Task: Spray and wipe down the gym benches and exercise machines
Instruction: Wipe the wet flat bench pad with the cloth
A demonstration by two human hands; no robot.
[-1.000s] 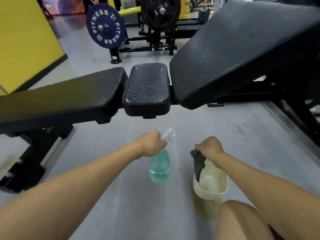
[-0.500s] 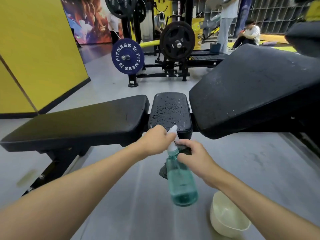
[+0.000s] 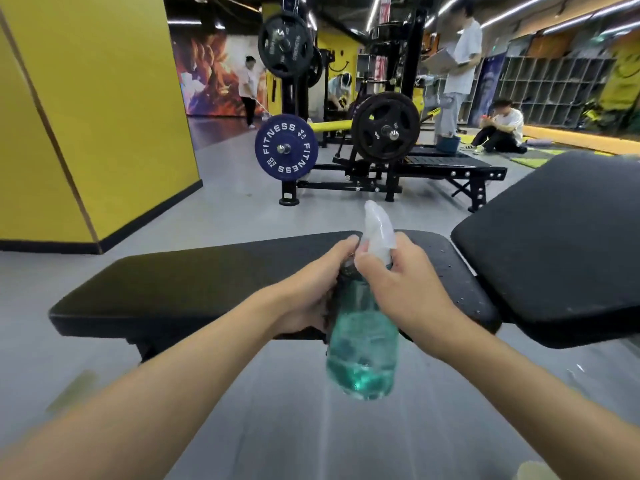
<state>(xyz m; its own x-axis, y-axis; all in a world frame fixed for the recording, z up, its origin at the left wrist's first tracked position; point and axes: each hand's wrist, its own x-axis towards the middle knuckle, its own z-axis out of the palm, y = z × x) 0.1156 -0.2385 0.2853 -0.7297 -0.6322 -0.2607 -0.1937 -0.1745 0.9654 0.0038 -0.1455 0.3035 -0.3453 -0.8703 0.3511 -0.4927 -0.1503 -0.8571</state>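
Both grips close on the spray bottle (image 3: 363,348), held upright just in front of the flat bench pad (image 3: 207,278). The left grip (image 3: 311,289) curls round its shoulder and the right grip (image 3: 405,292) wraps the neck under the frosted trigger head. It is best to settle one firm hold, aim at the matte vinyl and mist evenly. The bottle is rounded, translucent teal plastic. Droplets bead on the seat pad (image 3: 450,271).
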